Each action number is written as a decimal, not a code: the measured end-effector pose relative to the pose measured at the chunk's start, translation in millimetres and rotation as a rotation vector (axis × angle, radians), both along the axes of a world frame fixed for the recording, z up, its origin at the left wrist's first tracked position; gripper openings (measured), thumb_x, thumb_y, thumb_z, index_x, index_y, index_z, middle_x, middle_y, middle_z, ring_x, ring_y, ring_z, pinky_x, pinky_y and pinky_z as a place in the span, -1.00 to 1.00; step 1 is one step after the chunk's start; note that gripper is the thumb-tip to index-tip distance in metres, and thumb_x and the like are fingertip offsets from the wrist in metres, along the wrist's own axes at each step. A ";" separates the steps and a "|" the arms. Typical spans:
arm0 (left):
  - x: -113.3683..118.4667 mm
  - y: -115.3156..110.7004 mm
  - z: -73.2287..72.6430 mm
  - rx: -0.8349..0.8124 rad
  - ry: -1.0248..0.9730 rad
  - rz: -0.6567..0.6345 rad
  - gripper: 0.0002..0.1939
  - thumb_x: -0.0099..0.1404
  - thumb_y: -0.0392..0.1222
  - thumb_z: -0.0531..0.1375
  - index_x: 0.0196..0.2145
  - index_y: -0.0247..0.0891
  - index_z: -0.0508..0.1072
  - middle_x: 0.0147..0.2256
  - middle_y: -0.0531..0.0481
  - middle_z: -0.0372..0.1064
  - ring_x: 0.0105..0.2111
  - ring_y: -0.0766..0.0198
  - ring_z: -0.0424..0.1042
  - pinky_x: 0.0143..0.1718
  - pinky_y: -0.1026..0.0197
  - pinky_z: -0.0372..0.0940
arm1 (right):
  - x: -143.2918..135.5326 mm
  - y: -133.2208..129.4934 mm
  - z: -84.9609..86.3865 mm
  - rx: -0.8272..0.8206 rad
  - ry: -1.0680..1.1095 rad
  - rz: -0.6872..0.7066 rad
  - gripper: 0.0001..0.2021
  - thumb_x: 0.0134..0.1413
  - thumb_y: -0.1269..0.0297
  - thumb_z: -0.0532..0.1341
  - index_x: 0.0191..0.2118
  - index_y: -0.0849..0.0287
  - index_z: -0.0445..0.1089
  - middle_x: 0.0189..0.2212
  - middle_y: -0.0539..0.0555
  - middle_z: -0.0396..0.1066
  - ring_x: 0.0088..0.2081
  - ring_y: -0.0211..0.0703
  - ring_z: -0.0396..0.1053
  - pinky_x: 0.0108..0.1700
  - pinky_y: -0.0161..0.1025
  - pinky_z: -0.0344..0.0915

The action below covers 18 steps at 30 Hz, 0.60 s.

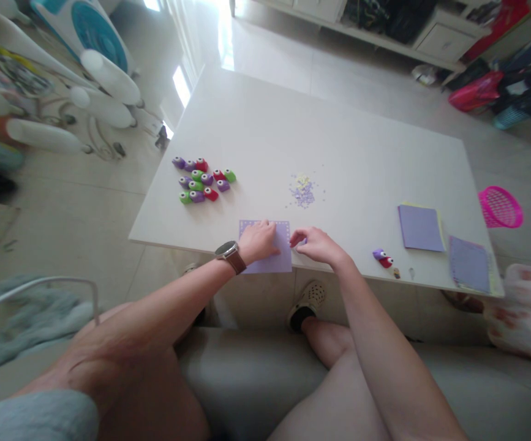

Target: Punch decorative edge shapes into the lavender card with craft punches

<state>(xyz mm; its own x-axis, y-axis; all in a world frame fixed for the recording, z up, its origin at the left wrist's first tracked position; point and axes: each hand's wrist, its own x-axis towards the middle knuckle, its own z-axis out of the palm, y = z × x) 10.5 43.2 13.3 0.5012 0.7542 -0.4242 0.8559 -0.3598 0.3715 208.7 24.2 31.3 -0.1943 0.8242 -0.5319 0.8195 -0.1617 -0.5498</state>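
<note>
A square sheet of purple paper (265,264) lies at the table's front edge, its near part jutting past it. Small punched holes run along its top and right sides. My left hand (258,240), with a watch on the wrist, rests on the sheet, thumb spread from the fingers. At the sheet's right edge, my right hand (315,244) is curled around a small purple paper punch (302,242), mostly hidden by the fingers. Beyond the hands lies a heap of tiny purple and yellow paper cutouts (302,193).
Several purple, green and red paper punches (196,185) stand at the left of the white table (361,153). To the right are two more punches (383,258), a stack of purple paper (420,228) and punched sheets (470,263). A pink basket (500,207) stands beyond the right edge.
</note>
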 end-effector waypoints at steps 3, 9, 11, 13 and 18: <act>0.2 0.2 -0.8 -0.001 -0.005 0.007 -0.58 0.29 0.02 0.37 -0.01 -0.25 0.42 0.08 -0.27 0.45 0.11 -0.09 0.48 0.05 0.03 0.39 | 1.5 0.9 -3.3 0.000 -0.003 -0.007 -0.67 -0.07 0.62 0.24 -0.23 0.10 0.59 -0.19 0.01 0.68 -0.07 -0.10 0.58 0.05 -0.21 0.40; 0.1 0.8 -1.9 0.000 -0.005 0.009 -0.58 0.29 0.02 0.36 -0.01 -0.24 0.43 0.07 -0.27 0.45 0.09 -0.10 0.48 0.04 0.00 0.40 | 8.4 4.0 -6.3 0.073 -0.055 -0.080 -0.68 -0.07 0.56 0.26 -0.19 0.10 0.56 -0.13 0.04 0.66 -0.02 -0.06 0.56 0.11 -0.14 0.39; -0.1 0.9 -1.7 -0.003 -0.006 0.008 -0.59 0.29 0.01 0.36 -0.01 -0.24 0.43 0.07 -0.27 0.45 0.09 -0.10 0.48 0.03 -0.01 0.40 | 10.7 5.5 -6.4 0.124 -0.059 -0.104 -0.66 -0.05 0.55 0.26 -0.13 0.11 0.55 -0.08 0.06 0.65 0.01 -0.06 0.55 0.14 -0.13 0.37; -0.3 0.8 -1.1 -0.006 -0.007 0.004 -0.59 0.30 0.01 0.35 -0.01 -0.24 0.42 0.07 -0.27 0.45 0.09 -0.10 0.48 0.03 -0.01 0.40 | 13.2 6.7 -7.2 0.161 -0.050 -0.144 -0.65 -0.03 0.54 0.24 -0.09 0.12 0.53 -0.06 0.09 0.63 0.00 -0.07 0.55 0.14 -0.14 0.37; 0.2 0.2 1.3 -0.007 -0.006 0.007 -0.58 0.30 0.01 0.36 0.00 -0.25 0.42 0.08 -0.27 0.44 0.09 -0.10 0.48 0.03 -0.01 0.40 | 18.8 7.6 -18.3 0.148 0.000 -0.201 -0.68 0.01 0.56 0.18 -0.11 0.18 0.50 -0.18 0.12 0.61 -0.15 -0.13 0.53 -0.02 -0.23 0.41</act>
<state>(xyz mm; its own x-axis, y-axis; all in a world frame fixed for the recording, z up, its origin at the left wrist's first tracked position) 10.8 43.5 14.6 0.4989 0.7547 -0.4261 0.8559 -0.3517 0.3792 227.5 31.9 13.0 -0.0185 0.9151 -0.4027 0.7789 -0.2393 -0.5797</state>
